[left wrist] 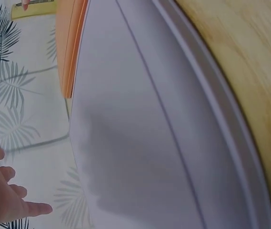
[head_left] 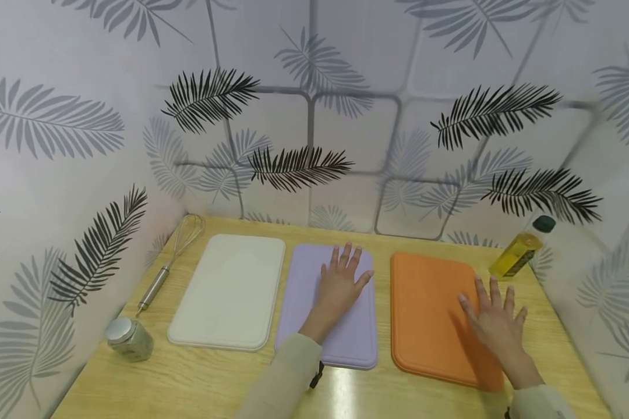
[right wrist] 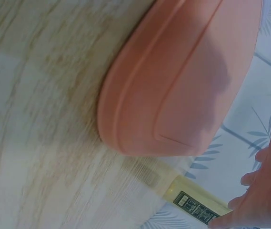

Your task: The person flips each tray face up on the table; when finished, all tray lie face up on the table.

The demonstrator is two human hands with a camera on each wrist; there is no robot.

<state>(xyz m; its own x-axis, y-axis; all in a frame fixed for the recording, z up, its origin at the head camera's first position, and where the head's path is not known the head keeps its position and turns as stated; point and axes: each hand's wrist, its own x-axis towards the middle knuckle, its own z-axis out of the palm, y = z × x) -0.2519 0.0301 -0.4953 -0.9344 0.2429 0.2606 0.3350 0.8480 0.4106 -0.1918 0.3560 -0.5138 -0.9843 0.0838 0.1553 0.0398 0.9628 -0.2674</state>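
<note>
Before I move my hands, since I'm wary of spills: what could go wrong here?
The tall yellow oil bottle with a dark cap stands just beyond the flat orange cutting board; your open right hand might tip it. The lilac cutting board could slide under your flat left hand.

The oil bottle's (right wrist: 195, 205) label print is perhaps too blurred to read.

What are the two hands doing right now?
Left hand: open, flat on the purple board.
Right hand: open, fingers spread over the orange board.
</note>
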